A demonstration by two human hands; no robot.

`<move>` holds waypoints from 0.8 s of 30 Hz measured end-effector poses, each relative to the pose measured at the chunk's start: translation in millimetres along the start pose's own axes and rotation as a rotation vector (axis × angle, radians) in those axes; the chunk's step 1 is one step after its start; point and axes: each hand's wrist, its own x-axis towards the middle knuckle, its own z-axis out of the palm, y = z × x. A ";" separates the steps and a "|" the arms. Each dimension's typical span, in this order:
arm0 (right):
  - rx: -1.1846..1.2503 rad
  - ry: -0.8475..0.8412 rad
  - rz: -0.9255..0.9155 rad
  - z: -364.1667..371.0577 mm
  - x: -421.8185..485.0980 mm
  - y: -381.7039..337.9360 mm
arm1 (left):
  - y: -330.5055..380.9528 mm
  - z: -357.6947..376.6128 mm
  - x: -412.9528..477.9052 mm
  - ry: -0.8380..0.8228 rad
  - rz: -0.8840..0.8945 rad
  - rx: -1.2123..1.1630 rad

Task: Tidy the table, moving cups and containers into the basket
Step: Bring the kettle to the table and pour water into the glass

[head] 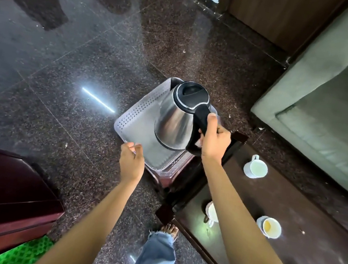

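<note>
Head view: right hand [213, 141] wrapped tight around the black handle of a steel kettle [176, 118], thumb up along the handle, kettle held tilted in the air over the basket [134, 117]. Kettle lid is black and closed. Left hand [131, 161] loosely curled, fingers half open, touching the near rim of the basket, holding nothing. Basket is white perforated plastic and sits on a small dark red stool just beside the table corner; what's inside it is hidden behind the kettle.

Dark glossy wooden table [288, 207] to the right. On it: 1 white mug [255, 167] near the far end, 1 white cup [211, 212] partly hidden by the right forearm, 1 white cup with yellow residue [269, 227] toward the middle, all well apart from each other. Blurred items at the table's near edge, can't tell what they are.

Floor [77, 61] is polished dark speckled granite with a bright light streak reflected. Grey-green sofa [335, 106] at right, wooden door at top, dark red cabinet [1, 192] at lower left with something green beneath. Bare foot and frayed jeans leg below.
</note>
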 end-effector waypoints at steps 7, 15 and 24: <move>0.006 0.114 -0.069 -115.8 -31.2 -20.8 | 23.8 49.8 -73.8 -0.139 0.129 0.022; -0.103 0.199 0.028 -265.1 -99.2 -12.5 | 6.2 109.1 -171.9 -0.424 0.220 0.095; -0.248 0.373 0.192 -394.0 -184.9 44.1 | -36.7 155.3 -312.1 -0.815 0.214 0.162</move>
